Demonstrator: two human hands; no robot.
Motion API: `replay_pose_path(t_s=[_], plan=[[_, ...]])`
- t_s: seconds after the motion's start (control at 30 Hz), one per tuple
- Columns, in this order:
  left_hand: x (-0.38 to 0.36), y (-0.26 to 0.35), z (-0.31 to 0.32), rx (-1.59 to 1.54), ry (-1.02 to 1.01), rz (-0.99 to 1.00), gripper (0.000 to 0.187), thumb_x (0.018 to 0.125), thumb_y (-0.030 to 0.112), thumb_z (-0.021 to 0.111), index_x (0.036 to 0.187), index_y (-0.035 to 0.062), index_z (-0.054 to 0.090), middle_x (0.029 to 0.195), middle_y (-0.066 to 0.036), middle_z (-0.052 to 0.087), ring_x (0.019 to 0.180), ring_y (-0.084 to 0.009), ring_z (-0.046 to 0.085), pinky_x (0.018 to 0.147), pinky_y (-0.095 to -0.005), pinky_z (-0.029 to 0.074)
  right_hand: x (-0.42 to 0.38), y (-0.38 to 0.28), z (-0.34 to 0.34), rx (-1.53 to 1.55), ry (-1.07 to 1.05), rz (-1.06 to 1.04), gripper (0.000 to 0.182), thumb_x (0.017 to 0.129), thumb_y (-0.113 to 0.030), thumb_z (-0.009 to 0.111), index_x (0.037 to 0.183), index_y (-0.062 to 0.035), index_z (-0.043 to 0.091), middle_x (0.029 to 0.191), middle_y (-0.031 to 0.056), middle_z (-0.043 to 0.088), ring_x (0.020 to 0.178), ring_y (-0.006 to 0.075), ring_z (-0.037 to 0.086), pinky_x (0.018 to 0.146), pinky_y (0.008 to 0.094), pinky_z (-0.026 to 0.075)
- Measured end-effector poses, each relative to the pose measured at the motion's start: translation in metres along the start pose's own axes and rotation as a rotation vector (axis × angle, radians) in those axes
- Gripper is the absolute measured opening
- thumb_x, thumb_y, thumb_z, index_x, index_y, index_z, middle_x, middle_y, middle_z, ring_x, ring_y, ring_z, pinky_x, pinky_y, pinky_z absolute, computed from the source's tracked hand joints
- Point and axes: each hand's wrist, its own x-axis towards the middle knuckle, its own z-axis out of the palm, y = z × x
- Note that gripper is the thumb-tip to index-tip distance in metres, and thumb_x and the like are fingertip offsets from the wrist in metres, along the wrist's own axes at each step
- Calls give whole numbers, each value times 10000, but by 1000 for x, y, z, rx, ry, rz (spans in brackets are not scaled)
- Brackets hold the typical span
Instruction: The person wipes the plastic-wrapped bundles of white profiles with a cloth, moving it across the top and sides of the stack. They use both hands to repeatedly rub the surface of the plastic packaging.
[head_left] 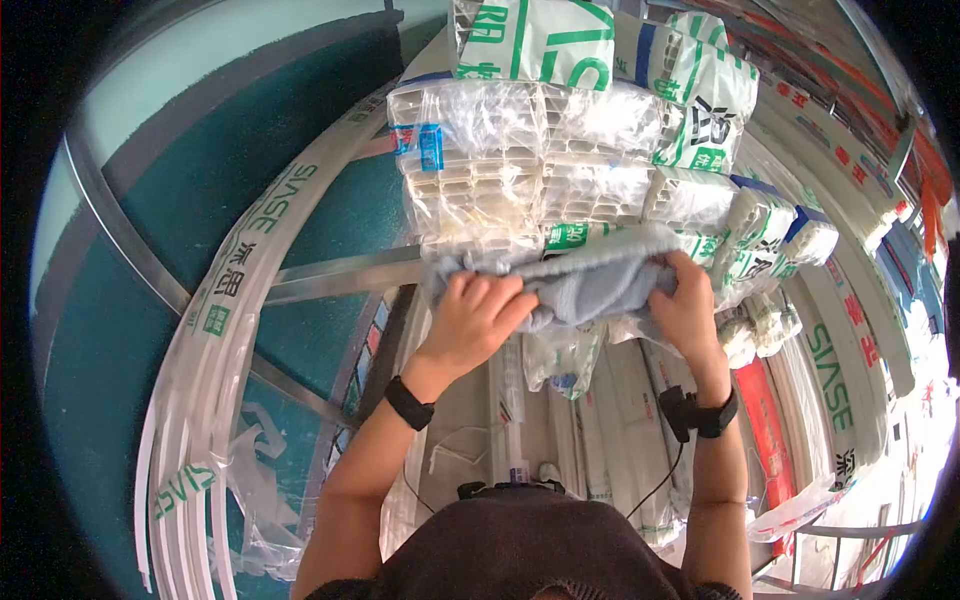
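Note:
A grey-blue cloth [590, 285] is stretched between my two hands, in front of the stacked profiles. My left hand [475, 318] has its fingers curled over the cloth's left part. At the other end, my right hand [687, 305] pinches the cloth between thumb and fingers. Just behind the cloth rise the open ends of white plastic profiles [470, 190], bundled in clear and green-printed wrap. Part of the lower bundles is hidden by the cloth. Each wrist wears a black band, and a small black device [680, 412] sits by the right one.
A metal rack bar [345, 275] runs in from the left toward the stack. Long wrapped profiles [235, 280] lean along the left side, and more long profiles [830, 350] stand at the right. Loose clear plastic film [262, 490] hangs at the lower left.

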Motion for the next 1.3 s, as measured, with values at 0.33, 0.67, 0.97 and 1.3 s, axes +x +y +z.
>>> replay_pose_path(t_s=[0.33, 0.67, 0.97, 1.3], plan=[[156, -62, -102, 234, 502, -165, 504, 660, -51, 592, 1126, 137, 634, 1104, -103, 505, 1046, -324, 489, 950, -437, 360, 137, -132, 2, 216, 557, -659, 541, 678, 86, 540, 1197, -54, 598, 1154, 177, 553, 1056, 352, 516, 942, 412, 397], [146, -72, -55, 339, 318, -244, 560, 716, -2, 609, 1266, 71, 535, 1209, -138, 489, 1120, -338, 463, 984, -474, 316, 167, -126, 42, -210, 826, -728, 506, 664, 111, 521, 1127, -65, 626, 1134, 180, 525, 1012, 394, 469, 887, 454, 390], [109, -58, -38, 265, 291, -225, 549, 697, 33, 682, 1222, 127, 550, 1342, -107, 437, 1285, -321, 396, 1118, -567, 199, 128, -106, 49, -312, 620, -624, 561, 618, 26, 616, 1155, -137, 623, 1096, 140, 556, 997, 351, 513, 879, 416, 421], [60, -33, -17, 232, 199, -283, 496, 751, 22, 619, 1234, 66, 517, 1345, -150, 409, 1315, -335, 349, 1078, -593, 242, 93, -93, 62, -317, 456, -542, 440, 623, -92, 667, 1053, -184, 652, 1042, 105, 544, 957, 332, 500, 795, 431, 394]])
